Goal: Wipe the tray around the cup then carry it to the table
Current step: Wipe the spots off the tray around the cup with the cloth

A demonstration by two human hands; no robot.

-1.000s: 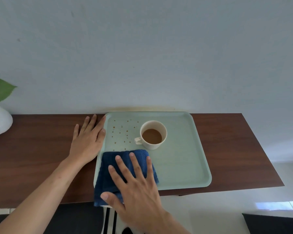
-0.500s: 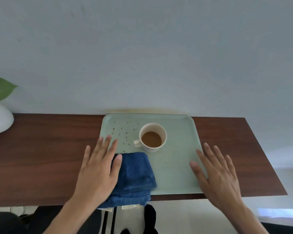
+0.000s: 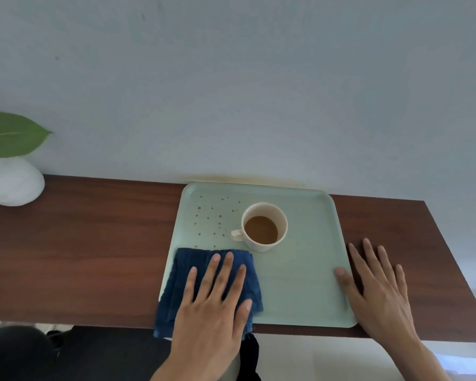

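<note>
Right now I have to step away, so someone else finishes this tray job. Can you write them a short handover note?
Left hand: flat, fingers spread, pressing the folded blue cloth on the tray's near-left corner; the cloth overhangs the shelf edge.
Right hand: flat on the wooden shelf against the tray's right rim, holding nothing.
Tray: on the shelf by the wall.
Cup: upright on the tray, holding brown liquid.
Done: cloth in place.
Left: brown drops left of the cup are unwiped; wipe around the cup, then carry the tray to the table.
</note>
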